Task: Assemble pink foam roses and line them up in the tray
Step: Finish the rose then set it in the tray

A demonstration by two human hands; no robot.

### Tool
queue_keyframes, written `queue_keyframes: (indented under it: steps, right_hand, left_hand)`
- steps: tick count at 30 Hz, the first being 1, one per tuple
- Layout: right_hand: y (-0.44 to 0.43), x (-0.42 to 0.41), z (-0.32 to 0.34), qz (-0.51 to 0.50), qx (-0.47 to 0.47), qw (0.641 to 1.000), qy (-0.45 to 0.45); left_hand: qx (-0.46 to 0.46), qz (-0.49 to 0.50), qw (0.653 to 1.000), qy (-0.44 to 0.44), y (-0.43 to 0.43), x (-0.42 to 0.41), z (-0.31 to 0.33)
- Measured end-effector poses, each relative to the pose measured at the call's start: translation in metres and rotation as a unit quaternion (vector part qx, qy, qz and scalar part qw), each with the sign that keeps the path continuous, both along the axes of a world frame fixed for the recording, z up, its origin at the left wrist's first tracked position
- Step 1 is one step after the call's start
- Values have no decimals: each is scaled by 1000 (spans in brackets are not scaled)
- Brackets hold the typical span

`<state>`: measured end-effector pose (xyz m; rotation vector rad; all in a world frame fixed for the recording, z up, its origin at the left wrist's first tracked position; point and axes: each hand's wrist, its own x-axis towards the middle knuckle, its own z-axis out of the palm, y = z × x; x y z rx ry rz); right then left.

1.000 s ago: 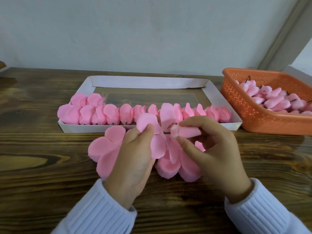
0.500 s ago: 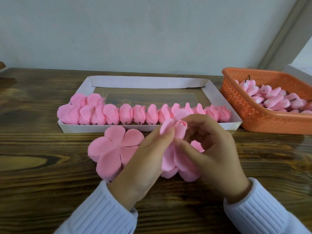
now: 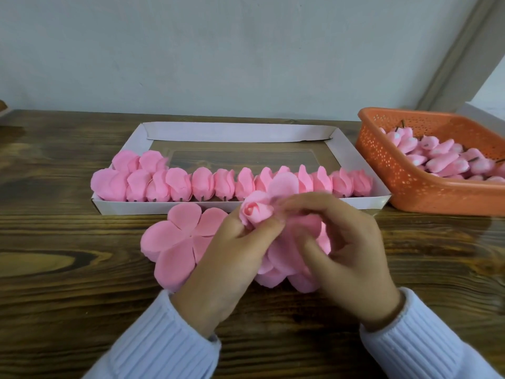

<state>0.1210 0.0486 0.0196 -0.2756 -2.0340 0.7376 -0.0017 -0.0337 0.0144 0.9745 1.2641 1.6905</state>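
Wooden worktop [image 3: 54, 269], everything laid out on it. White card tray [image 3: 237, 131] at centre back. Orange perforated basket [image 3: 410, 187] to its right, close by; can't tell if they touch.

Done so far: one row of finished roses [image 3: 202, 184] runs side by side along the tray's front wall from left end to right end. A couple more sit behind the row at the left end. Behind the row the tray floor shows, so there looks to be room for more rows.

Left to do: the basket holds a heap of pink buds [image 3: 442, 157], some with dark stems poking out, so plenty of stock is not yet used. A flat five-lobed petal blank [image 3: 177, 236] lies on the worktop just in front of the tray, partly under the left wrist, not yet wrapped.

In hand: the half-made rose [image 3: 255, 210] is held up over the worktop, just in front of the tray's front wall. Left hand [image 3: 232, 258]: fingers and thumb curled, pinching the wrapped bud. Right hand [image 3: 347, 247]: fingers curled in, gripping the rose from the right side, fingertips blurred. Loose outer petals [image 3: 284, 258] hang below between both hands, not yet closed up.

Judgement: mid-wrap on this rose, placing not started, task well short of finished.
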Motion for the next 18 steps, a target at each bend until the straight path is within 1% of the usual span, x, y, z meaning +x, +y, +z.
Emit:
queue_keyframes:
  steps: [2,3,4,6,7,10,13,15,18]
  right_hand:
    - [4,0,0,-53,-24,997,39]
    - [6,0,0,-72,-60,994,49]
    - [7,0,1,-74,-108,990,49]
    - [8,-1,2,-44,-201,978,43]
    - [8,-2,2,-30,-229,972,43]
    - [6,-2,3,-21,-243,969,47]
    - [6,0,2,-24,-251,965,71]
    - [6,1,2,-19,-263,960,91]
    - [6,2,2,-31,-231,968,90]
  left_hand:
    - [-11,2,1000,13,-1,0,0]
    - [-19,-6,1000,18,-1,0,0]
    - [-24,-20,999,13,-1,1,-1]
    - [-24,-66,998,2,-2,1,-1]
    - [-18,-88,996,6,-2,1,-2]
    - [-13,-114,993,26,-4,2,-1]
    - [-15,-88,996,14,-2,0,-4]
    - [-14,-90,996,8,-2,-1,-5]
    - [-18,-89,996,1,-2,0,-5]
